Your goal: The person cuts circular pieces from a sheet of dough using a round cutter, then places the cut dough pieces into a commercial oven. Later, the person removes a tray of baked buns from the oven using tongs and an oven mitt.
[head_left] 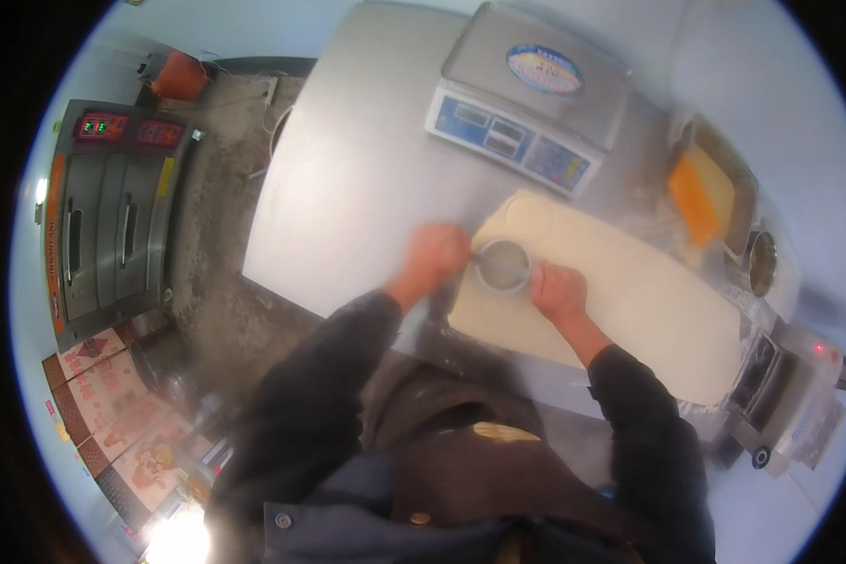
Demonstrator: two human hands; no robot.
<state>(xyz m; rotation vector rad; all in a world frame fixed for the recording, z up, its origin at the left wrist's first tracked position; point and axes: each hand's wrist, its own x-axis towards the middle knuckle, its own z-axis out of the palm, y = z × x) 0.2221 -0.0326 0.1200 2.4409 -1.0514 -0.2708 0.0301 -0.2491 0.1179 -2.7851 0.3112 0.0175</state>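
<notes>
1. The round cutter [505,266] could slide or tilt on the dough sheet [634,305], if the 2 hands press unequally; then the cut could be ragged.
2. It stands near the dough's left edge, so a small shift left could make the circle incomplete.
3. The cutter is on the dough, between the left hand [439,254] and the right hand [559,293]; fingers of both, somewhat blurred, look closed on its opposite sides.
</notes>
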